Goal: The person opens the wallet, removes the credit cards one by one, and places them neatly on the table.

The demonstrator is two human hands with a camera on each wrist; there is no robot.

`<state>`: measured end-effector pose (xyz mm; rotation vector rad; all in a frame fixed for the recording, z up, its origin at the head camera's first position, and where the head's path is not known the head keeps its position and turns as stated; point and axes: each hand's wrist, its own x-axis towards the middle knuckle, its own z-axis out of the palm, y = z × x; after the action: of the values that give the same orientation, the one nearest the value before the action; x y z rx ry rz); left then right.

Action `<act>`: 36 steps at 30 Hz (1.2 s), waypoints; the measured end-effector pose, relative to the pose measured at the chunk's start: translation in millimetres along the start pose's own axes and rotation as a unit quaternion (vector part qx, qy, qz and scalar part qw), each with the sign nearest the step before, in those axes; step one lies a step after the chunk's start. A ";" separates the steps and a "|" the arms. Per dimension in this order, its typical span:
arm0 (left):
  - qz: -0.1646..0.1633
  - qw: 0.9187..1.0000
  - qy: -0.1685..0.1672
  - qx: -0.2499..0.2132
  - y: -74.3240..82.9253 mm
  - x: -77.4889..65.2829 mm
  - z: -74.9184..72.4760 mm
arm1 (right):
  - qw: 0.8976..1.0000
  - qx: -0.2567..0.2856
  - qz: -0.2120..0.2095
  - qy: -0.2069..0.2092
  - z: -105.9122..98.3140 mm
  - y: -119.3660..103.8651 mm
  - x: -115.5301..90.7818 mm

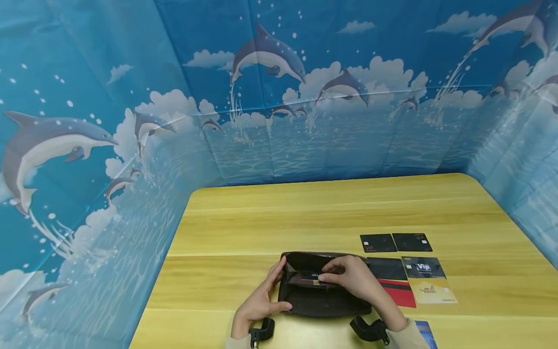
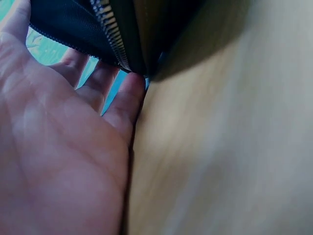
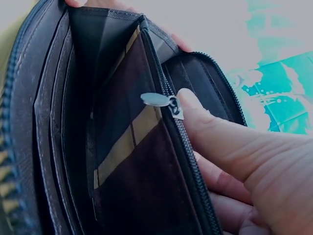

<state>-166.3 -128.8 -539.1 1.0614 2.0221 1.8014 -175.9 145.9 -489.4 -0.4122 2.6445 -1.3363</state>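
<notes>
A dark zip-around wallet [image 1: 327, 303] lies spread open on the table, pockets facing up. My left hand [image 1: 261, 303] grips its left end, thumb at the near edge and fingers at the far edge. In the left wrist view, fingertips [image 2: 129, 88] touch the wallet's underside beside the metal zip teeth [image 2: 111, 34]. My right hand [image 1: 350, 276] reaches inside, thumb and forefinger pinching a black card [image 1: 308, 275] with white print. The right wrist view shows that thumb [image 3: 193, 105] beside the middle zipped divider and its silver zip pull [image 3: 156, 100]; the card is hidden there.
Right of the wallet lie two black cards [image 1: 378, 243] side by side, a dark card [image 1: 385, 268], a red card [image 1: 398, 293], a grey Vip card [image 1: 423, 267] and a yellow card [image 1: 431, 291]. A blue card [image 1: 426, 333] shows partly beside the right sleeve [image 1: 407, 337].
</notes>
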 end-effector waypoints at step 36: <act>0.001 1.000 0.012 0.013 3.1 -5.7 6.2 | 0.993 -0.078 0.057 0.068 15.6 -3.1 -0.3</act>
<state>-157.5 -127.8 -539.2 1.0532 2.0656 1.8015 -171.1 132.3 -496.1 -0.1907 2.8472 -1.1679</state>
